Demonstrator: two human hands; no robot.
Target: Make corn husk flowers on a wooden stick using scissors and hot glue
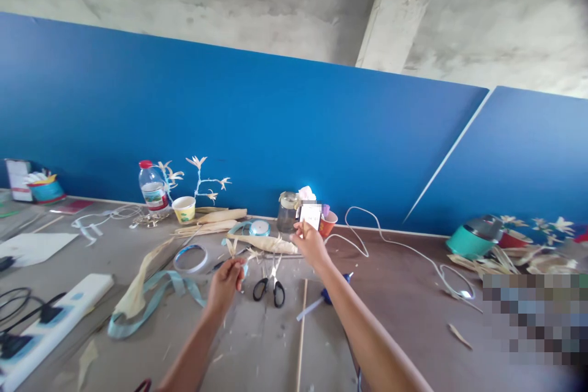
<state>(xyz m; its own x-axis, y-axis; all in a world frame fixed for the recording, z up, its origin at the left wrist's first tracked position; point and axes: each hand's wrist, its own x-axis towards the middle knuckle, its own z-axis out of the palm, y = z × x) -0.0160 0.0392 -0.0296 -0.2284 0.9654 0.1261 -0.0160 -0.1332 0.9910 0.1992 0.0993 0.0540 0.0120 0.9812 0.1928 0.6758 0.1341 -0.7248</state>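
Note:
My left hand [227,283] is closed in a pinch on a small flower of pale dried husk [231,248], whose petals stick up above the fingers. My right hand [310,244] reaches forward to an upright phone [311,214] with a lit screen. Its fingers are at the lower part of the screen and look partly stretched out. Between the hands lie black-handled scissors [270,291], with another small husk flower [252,253] near their blades. A blue glue gun [327,295] with a clear glue stick lies under my right forearm.
Behind stand a glass jar [287,214], a red cup [327,224], a bottle [152,187] and a yellow-white cup [184,211] near flower branches. Ribbon [126,327], a tape roll [190,258] and a power strip [55,331] lie left. A white cable [404,245] crosses the right side.

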